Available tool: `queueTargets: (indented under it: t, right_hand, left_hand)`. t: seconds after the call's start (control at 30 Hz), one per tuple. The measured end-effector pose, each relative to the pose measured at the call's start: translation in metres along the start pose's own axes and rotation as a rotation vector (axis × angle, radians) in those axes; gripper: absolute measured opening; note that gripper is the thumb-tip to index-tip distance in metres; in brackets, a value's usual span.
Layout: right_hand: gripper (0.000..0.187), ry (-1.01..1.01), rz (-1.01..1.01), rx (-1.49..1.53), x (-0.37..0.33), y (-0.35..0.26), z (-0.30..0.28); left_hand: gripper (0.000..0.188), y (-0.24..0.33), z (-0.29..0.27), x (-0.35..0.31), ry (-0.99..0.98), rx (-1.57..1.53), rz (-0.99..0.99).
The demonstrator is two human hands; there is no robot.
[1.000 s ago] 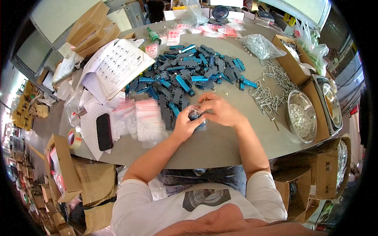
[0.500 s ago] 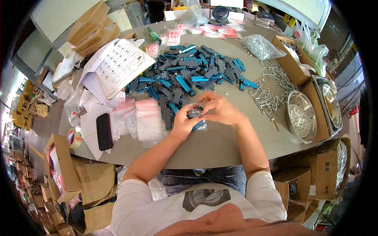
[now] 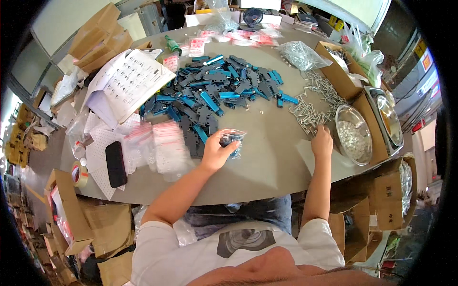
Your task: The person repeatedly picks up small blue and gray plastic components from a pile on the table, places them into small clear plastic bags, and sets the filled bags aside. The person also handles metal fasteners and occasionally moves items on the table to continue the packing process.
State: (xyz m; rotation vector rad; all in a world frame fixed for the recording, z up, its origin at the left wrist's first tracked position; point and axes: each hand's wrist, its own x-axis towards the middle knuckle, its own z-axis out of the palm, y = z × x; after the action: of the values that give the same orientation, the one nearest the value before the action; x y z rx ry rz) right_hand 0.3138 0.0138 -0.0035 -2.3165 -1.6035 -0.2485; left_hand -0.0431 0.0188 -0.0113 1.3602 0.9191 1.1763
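My left hand point(image 3: 215, 155) grips a small clear plastic bag point(image 3: 234, 137) with dark and blue pieces inside, its mouth facing up, just above the table. My right hand point(image 3: 322, 143) reaches down at the near edge of a pile of long metal screws point(image 3: 315, 114). Its fingers are drawn together there, and whatever is between them is hidden. Beyond the bag lies a big heap of blue and dark grey plastic parts point(image 3: 210, 97). A stack of flat clear bags with red strips point(image 3: 168, 143) lies left of my left hand.
Right of the screws stands a steel bowl point(image 3: 370, 143) of small white pieces, beside cardboard boxes point(image 3: 373, 126). A bag of screws point(image 3: 303, 56) sits at the back. To the left are a black phone point(image 3: 116, 164), tape roll point(image 3: 80, 174), printed sheets point(image 3: 131, 81) and green bottle point(image 3: 172, 45).
My right hand has left the bag and moved right to the screw pile. My left hand keeps hold of the bag alone. The whole view has shifted slightly.
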Motion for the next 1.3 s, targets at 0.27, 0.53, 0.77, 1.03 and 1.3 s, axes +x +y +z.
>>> queueTargets:
  t: [0.27, 0.53, 0.77, 1.03, 1.3]
  right_hand:
    - [0.02, 0.074, -0.153, 0.132, -0.01, 0.0, -0.019]
    - [0.023, -0.222, -0.79, 0.797, -0.029, -0.12, -0.108]
    - [0.014, -0.38, -1.135, 0.601, -0.029, -0.162, -0.105]
    - [0.018, -0.42, -1.107, 0.487, -0.031, -0.176, -0.108]
    - [0.012, -0.3, -0.997, 0.826, -0.04, -0.18, -0.093]
  left_hand:
    - [0.027, -0.003, 0.003, -0.004, -0.064, -0.016, 0.019]
    - [0.031, 0.002, 0.004, -0.01, -0.165, 0.094, 0.125]
    - [0.036, 0.016, 0.005, -0.012, -0.243, 0.219, 0.172]
    - [0.042, 0.005, 0.003, -0.009, -0.23, 0.253, 0.227]
    - [0.033, 0.009, 0.002, -0.006, -0.218, 0.098, 0.149]
